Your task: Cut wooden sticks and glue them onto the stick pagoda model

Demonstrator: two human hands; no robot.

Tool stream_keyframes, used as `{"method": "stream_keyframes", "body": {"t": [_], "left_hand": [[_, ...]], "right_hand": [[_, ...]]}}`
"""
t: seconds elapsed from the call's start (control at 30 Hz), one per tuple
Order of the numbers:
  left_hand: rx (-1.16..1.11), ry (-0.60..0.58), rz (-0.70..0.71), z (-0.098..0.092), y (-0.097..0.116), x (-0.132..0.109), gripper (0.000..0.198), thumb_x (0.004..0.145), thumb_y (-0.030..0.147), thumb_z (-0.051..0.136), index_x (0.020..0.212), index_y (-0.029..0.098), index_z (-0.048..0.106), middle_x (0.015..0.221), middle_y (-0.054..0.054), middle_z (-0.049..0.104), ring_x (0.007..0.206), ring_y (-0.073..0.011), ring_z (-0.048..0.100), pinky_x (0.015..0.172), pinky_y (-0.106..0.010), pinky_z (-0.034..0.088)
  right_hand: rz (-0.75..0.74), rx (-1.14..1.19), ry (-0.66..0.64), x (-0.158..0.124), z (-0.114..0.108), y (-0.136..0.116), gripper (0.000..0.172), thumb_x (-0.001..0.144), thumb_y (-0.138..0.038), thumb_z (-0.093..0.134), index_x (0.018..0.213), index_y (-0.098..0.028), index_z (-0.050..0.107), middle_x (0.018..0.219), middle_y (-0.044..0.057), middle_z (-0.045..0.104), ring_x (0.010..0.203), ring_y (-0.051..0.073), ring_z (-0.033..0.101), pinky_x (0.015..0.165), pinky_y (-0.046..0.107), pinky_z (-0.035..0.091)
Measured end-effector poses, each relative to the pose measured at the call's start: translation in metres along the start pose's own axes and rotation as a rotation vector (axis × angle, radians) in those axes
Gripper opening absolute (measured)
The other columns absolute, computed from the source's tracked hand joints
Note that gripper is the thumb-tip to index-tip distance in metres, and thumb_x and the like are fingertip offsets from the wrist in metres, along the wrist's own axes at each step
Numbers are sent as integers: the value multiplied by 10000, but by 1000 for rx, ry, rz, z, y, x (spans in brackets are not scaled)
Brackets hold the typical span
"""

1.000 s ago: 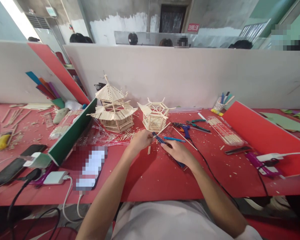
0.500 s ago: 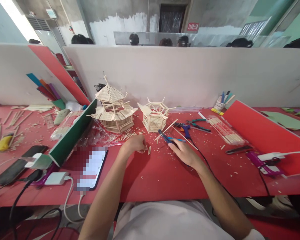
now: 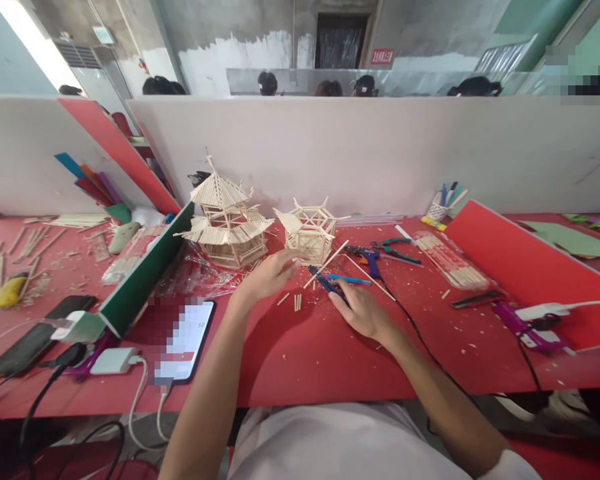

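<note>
My right hand [image 3: 363, 308] is wrapped round dark blue pliers [image 3: 325, 281], whose jaws point up and left. A thin wooden stick [image 3: 334, 259] slants across near the jaws; whether they grip it I cannot tell. My left hand [image 3: 273, 275] hovers just left of the jaws, fingers stretched forward, with nothing visible in them. Short cut stick pieces [image 3: 297, 302] lie on the red table below it. Behind the hands stands a small open hexagonal stick frame [image 3: 307, 233]. To its left is a taller stick pagoda [image 3: 225, 223] with two roofs.
A blue pen [image 3: 350, 280], a glue gun [image 3: 370, 260] with its black cable and green-handled pliers [image 3: 400, 255] lie to the right. Bagged sticks [image 3: 450, 260] lie beside the red divider [image 3: 530, 280]. A phone [image 3: 187, 340] sits at left by the green divider [image 3: 145, 273].
My left hand has lifted off the short pieces and moved forward, its fingers opening out; one piece now lies apart. My right hand and the pliers have shifted slightly left.
</note>
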State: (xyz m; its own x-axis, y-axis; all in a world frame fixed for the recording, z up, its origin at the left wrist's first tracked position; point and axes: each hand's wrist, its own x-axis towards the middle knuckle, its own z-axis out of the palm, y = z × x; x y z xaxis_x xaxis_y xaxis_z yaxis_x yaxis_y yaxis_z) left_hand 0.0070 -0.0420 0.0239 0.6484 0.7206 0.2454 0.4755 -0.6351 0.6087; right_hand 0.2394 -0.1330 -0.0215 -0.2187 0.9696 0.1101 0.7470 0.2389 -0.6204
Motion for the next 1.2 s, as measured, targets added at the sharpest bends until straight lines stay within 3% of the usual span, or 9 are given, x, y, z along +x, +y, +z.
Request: {"method": "stream_keyframes", "body": {"t": [0.07, 0.13, 0.33, 0.43, 0.87, 1.2], "left_hand": [[-83, -91, 121, 1, 2, 0, 358, 960, 241, 497, 1300, 215, 607, 1413, -102, 575, 1301, -214, 526, 1054, -352, 439], [-147, -186, 152, 4, 1, 1, 407, 925, 244, 574, 1331, 230, 587, 1447, -101, 544, 1315, -220, 513, 1018, -338, 468], [-268, -268, 17, 12, -11, 3, 414, 857, 178, 647, 1269, 204, 634, 1227, -89, 686, 911, -159, 690, 823, -258, 524], [-288, -306, -29, 10, -12, 3, 404, 856, 189, 648, 1260, 191, 641, 1173, -88, 707, 853, -153, 690, 802, -255, 524], [-305, -328, -9, 7, -14, 2, 482, 816, 107, 636, 1286, 215, 627, 1309, -94, 648, 1149, -199, 616, 948, -297, 495], [-262, -346, 24, 4, -11, 1, 443, 787, 85, 652, 1214, 204, 671, 1149, -69, 716, 983, -167, 673, 858, -248, 502]], "right_hand": [[-17, -33, -18, 2, 1, 0, 322, 1011, -399, 366, 1166, -186, 553, 1058, 98, 723, 982, 262, 685, 796, 321, 450], [-47, -73, -22, 5, 1, 0, 330, 1016, -396, 370, 1184, -186, 561, 1094, 106, 721, 1028, 264, 675, 809, 315, 447], [-81, -235, -78, 15, -3, -2, 354, 1019, -435, 374, 1112, -183, 604, 1013, 114, 739, 936, 274, 691, 733, 313, 420], [-129, -260, -103, 18, -5, -3, 351, 1026, -416, 357, 1106, -181, 605, 1018, 118, 740, 918, 278, 691, 723, 320, 405], [-139, -327, -135, 22, 2, -4, 394, 1034, -422, 326, 1089, -174, 627, 980, 117, 744, 889, 275, 691, 732, 322, 398], [-143, -423, -166, 23, 4, -6, 406, 1037, -419, 319, 1169, -168, 608, 969, 121, 756, 890, 287, 705, 729, 320, 393]]}}
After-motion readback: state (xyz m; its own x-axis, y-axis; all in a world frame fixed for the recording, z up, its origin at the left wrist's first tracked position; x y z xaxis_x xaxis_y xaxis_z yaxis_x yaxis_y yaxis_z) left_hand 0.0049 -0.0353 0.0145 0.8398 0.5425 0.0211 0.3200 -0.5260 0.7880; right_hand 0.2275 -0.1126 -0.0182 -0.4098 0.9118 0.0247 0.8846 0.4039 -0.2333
